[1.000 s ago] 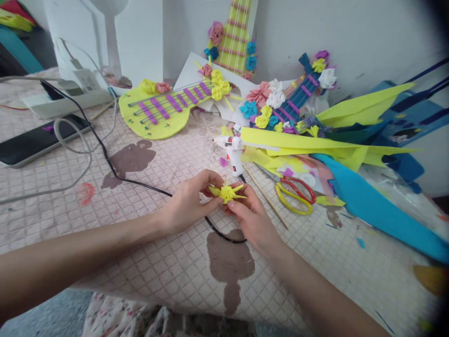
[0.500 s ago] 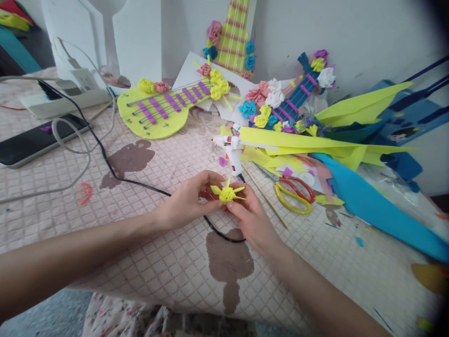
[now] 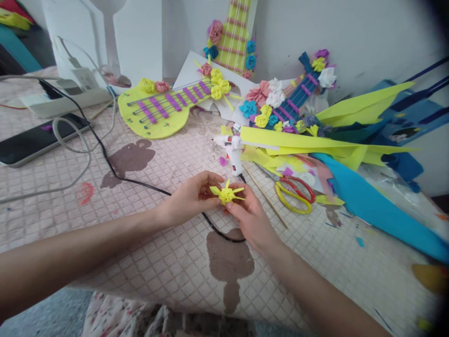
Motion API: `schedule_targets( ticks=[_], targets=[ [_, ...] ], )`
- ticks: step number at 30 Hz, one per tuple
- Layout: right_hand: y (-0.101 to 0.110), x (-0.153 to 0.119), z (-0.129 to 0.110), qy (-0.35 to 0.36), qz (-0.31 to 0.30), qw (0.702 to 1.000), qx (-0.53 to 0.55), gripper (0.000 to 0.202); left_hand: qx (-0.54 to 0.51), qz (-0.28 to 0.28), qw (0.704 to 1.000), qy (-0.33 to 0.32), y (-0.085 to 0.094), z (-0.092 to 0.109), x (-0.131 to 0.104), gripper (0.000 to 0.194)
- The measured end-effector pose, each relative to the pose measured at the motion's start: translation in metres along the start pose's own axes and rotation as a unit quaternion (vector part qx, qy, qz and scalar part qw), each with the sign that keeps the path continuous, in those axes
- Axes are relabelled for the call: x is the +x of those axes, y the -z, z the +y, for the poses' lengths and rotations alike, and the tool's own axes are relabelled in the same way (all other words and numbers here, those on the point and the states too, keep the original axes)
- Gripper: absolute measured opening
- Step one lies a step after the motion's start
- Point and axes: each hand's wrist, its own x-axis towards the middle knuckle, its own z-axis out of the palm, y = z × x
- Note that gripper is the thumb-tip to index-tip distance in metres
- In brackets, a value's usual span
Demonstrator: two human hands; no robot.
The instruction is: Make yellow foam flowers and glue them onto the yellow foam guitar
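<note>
A small yellow paper flower [image 3: 227, 195] with pointed petals around a crumpled centre is held between both hands, above the checked tablecloth [image 3: 168, 262]. My left hand [image 3: 194, 197] pinches its left side with thumb and fingers. On the other side, the thumb of my right hand [image 3: 250, 210] presses its lower edge, the fingers curled behind. Just beyond the hands stands a white glue gun [image 3: 233, 152], its black cord [image 3: 140, 183] running behind and below my wrists. Scissors with red and yellow handles [image 3: 294, 194] lie to the right, beside a thin wooden stick [image 3: 268, 199].
A yellow paper guitar [image 3: 157, 124] with purple strips lies behind; a blue one [image 3: 298, 103] with paper flowers sits further right. Yellow sheets [image 3: 315, 140] and a blue strip [image 3: 382, 213] spread at right. A phone [image 3: 42, 138] and power strip [image 3: 66, 104] are at left.
</note>
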Motion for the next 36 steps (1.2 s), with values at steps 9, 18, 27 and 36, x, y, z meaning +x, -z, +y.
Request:
schedule_targets(
  ticks=[9,18,27,36],
  targets=[
    [0.0,0.0,0.003,0.006,-0.001,1.0,-0.009,0.025,-0.004,0.008,1.0,0.0,0.0,-0.001,0.0,0.037],
    [-0.001,-0.001,-0.006,-0.003,-0.011,1.0,0.007,0.022,-0.052,-0.002,0.999,0.013,0.003,0.001,0.0,0.037],
    [0.003,0.003,-0.013,-0.003,0.039,0.999,0.013,0.018,-0.032,0.019,0.999,0.035,0.009,0.001,0.003,0.037],
    [0.003,0.002,-0.014,0.02,0.047,0.998,-0.022,0.018,-0.017,0.029,0.999,0.031,0.01,0.001,0.002,0.037]
  ],
)
